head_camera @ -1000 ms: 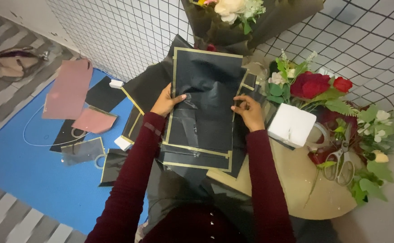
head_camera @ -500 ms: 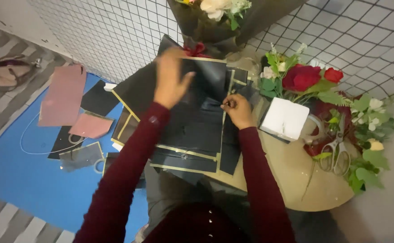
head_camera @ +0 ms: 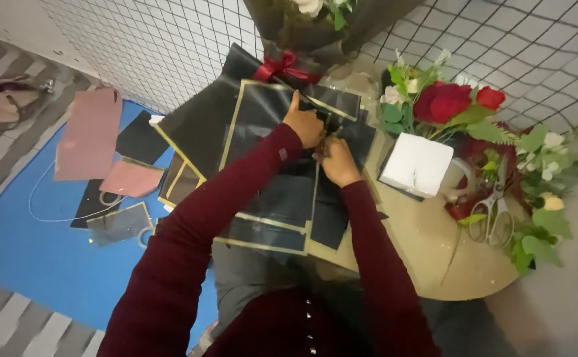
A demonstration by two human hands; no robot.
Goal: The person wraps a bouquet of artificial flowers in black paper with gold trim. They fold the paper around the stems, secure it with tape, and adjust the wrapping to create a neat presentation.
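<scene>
A stack of black wrapping sheets with gold borders (head_camera: 262, 132) lies on a round tan table (head_camera: 434, 251). My left hand (head_camera: 304, 123) grips the far right part of the top sheet, thumb pointing up. My right hand (head_camera: 337, 160) is right beside it and pinches the same sheet along a fold. Both sleeves are dark red. The fingertips are partly hidden by the folded sheet.
A white foam block (head_camera: 416, 164), red roses with greenery (head_camera: 447, 102) and scissors (head_camera: 494, 211) lie on the table's right side. A wrapped bouquet with a red ribbon (head_camera: 282, 66) stands at the back against a wire grid. Pink sheets (head_camera: 89, 135) and black sheets lie on a blue mat (head_camera: 31, 251).
My left hand rose off the sheet's left side and came down at the far right, next to my right hand. The sheet's right part has been folded over.
</scene>
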